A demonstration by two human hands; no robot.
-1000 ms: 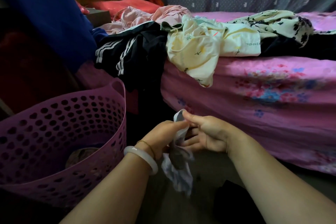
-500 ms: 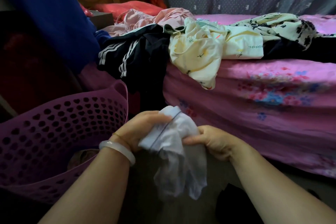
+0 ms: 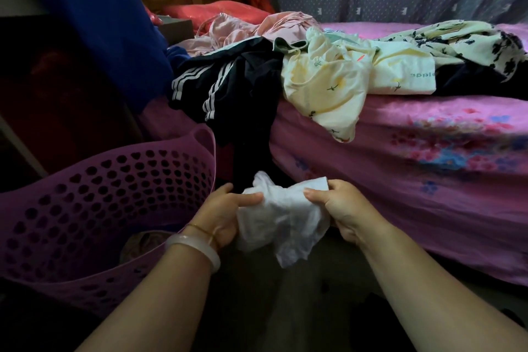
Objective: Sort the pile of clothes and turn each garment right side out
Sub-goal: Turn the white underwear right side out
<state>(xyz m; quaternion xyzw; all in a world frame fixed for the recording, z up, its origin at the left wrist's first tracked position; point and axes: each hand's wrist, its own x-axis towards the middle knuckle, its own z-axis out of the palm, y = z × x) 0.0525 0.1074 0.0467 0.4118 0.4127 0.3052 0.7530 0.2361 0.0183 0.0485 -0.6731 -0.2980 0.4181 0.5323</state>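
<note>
Hands now spread apart, left hand (image 3: 220,218), right hand (image 3: 340,208), both gripping white garment (image 3: 281,218), possibly underwear.

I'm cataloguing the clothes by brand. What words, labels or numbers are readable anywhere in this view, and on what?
"apple": small green print on the pale yellow garment on the bed; the word may be cut off at the fold.
Small mark near the neck of the same garment: too small to read.
White garment held by the left hand and right hand: no text shows.
Purple basket: none.
</note>
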